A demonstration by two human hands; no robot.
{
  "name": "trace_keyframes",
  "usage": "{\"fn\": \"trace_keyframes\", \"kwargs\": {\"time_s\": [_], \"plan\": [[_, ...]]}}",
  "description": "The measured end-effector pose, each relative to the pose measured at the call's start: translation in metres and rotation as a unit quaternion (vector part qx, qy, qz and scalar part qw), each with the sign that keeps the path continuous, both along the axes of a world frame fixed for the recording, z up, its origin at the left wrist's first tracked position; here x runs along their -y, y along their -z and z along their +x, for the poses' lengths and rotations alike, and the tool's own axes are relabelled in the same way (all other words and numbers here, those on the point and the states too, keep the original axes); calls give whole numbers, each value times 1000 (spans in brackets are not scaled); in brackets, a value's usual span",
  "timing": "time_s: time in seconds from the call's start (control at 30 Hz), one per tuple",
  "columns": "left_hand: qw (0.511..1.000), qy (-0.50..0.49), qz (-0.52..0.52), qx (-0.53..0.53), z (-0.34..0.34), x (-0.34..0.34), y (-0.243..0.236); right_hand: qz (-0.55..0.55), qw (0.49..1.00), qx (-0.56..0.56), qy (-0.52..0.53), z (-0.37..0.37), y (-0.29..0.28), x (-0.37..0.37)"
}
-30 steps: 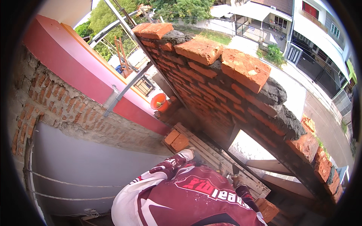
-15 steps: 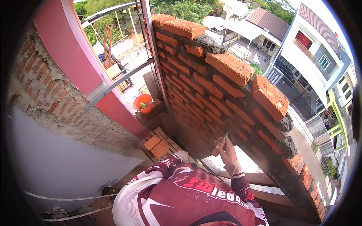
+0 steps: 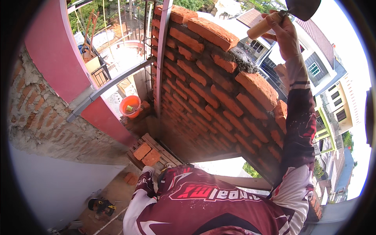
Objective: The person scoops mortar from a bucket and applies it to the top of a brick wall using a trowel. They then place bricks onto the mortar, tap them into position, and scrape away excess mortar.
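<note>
High at the upper right, my right hand point(image 3: 282, 31) is closed round the wooden handle of a trowel point(image 3: 260, 29). Its dark blade point(image 3: 303, 8) tips up to the frame's top edge, apart from the brick wall point(image 3: 219, 94). Low on the left, my left hand point(image 3: 148, 169) is a pale shape at the sleeve's end, its fingers not made out. Close beyond it, two loose orange bricks point(image 3: 150, 158) lie on a slatted wooden platform point(image 3: 164, 152). Grey mortar point(image 3: 243, 59) shows in a gap between bricks on the wall's top course.
An orange bucket point(image 3: 130, 106) stands past the platform. A metal upright point(image 3: 160, 58) rises against the wall, and a grey bar point(image 3: 113, 88) crosses toward the pink column point(image 3: 55, 51). Houses point(image 3: 313, 62) lie beyond the wall. A dark tool point(image 3: 102, 206) rests at lower left.
My right hand has swung up and right with the trowel, from low beside the wall to above its top. My left hand has shifted left toward the loose bricks. The view has turned.
</note>
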State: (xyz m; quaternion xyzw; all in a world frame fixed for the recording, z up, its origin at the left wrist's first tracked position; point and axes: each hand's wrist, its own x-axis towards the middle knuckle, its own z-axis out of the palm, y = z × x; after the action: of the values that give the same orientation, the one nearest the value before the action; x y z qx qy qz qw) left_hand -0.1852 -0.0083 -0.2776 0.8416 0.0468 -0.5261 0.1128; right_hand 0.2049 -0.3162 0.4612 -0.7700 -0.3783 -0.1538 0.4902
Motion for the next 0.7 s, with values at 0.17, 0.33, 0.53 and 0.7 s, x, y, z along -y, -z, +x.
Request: {"fn": "trace_keyframes", "kwargs": {"time_s": [0.17,0.33,0.53,0.7], "plan": [[999,14,5,51,-43,-15,36,79,992,58,83,72,-48,-68],[999,39,-3,10,-48,-13,31,41,993,62,87,98,-20,-105],[997,-20,6,72,-30,-29,37,-99,986,-30,129,117,28,-119],[998,-43,3,51,-32,-49,40,-50,992,-5,114,125,12,-116]]}}
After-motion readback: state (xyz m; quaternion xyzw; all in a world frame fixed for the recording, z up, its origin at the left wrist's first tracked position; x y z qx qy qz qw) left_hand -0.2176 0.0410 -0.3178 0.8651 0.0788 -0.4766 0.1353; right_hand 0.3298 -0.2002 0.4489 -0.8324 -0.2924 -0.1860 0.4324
